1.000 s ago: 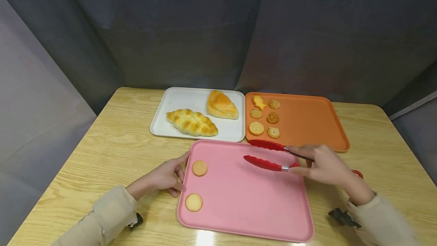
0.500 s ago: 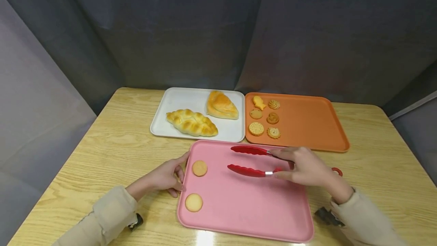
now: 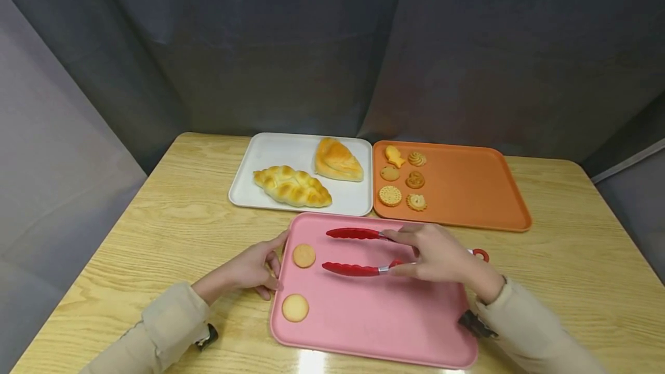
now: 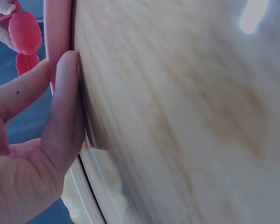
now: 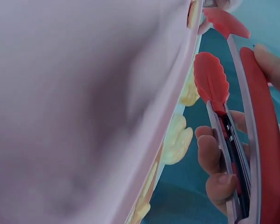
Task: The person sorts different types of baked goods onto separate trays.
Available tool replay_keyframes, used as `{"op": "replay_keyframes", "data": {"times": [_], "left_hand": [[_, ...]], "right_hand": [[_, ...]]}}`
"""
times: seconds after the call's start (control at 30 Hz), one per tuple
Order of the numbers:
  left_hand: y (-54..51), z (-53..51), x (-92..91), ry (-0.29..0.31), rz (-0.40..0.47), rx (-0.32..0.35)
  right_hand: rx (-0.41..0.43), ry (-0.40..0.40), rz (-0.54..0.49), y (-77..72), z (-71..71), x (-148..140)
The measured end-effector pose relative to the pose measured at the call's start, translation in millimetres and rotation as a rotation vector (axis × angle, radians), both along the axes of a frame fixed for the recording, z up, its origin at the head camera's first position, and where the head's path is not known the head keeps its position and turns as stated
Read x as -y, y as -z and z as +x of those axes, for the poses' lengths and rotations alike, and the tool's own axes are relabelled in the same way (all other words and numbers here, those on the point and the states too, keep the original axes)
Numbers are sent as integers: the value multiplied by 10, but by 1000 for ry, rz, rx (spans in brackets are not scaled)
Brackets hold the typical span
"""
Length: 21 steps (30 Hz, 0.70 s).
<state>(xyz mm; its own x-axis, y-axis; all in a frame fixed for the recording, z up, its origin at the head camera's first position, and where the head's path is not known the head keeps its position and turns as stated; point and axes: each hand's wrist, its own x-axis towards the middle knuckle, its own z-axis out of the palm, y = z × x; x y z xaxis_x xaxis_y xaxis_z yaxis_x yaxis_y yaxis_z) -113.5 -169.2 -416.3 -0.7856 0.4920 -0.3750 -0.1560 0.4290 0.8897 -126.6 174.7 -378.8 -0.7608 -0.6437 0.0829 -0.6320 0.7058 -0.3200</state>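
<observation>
My right hand point(image 3: 439, 255) grips a pair of red-tipped tongs point(image 3: 355, 270), their two scalloped ends spread apart with nothing between them. They hang over the pink tray point(image 3: 384, 316), pointing left. At that tray's left edge my left hand point(image 3: 249, 267) holds the rim with bent fingers; the left wrist view shows fingertips point(image 4: 67, 60) against the pink rim. Two round cookies lie along the tray's left side: the upper cookie point(image 3: 303, 255) is nearest the tong ends, and the lower cookie point(image 3: 295, 308) sits closer to the front.
Behind stands a white tray point(image 3: 249, 189) with a braided bread point(image 3: 292, 186) and a folded bread point(image 3: 337, 159). Beside it an orange tray point(image 3: 467, 183) carries several small cookies point(image 3: 389, 195) on its left side. All rest on a wooden table point(image 3: 156, 212); dark curtains point(image 3: 280, 51) hang behind.
My right hand has moved left with the tongs, from the right end of the pink tray toward the cookies; the tong ends are a little further apart. The left hand has stayed still.
</observation>
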Motion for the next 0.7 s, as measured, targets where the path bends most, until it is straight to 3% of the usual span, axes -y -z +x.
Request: {"op": "replay_keyframes", "data": {"times": [0.13,0.4,0.7], "left_hand": [[-5,1,0,-4,1,2],[3,1,3,-3,6,-1],[-4,4,-2,-4,11,2]], "right_hand": [[-10,-28,-11,24,-19,90],[54,-64,-17,72,-64,279],[35,-83,-1,115,-97,397]]}}
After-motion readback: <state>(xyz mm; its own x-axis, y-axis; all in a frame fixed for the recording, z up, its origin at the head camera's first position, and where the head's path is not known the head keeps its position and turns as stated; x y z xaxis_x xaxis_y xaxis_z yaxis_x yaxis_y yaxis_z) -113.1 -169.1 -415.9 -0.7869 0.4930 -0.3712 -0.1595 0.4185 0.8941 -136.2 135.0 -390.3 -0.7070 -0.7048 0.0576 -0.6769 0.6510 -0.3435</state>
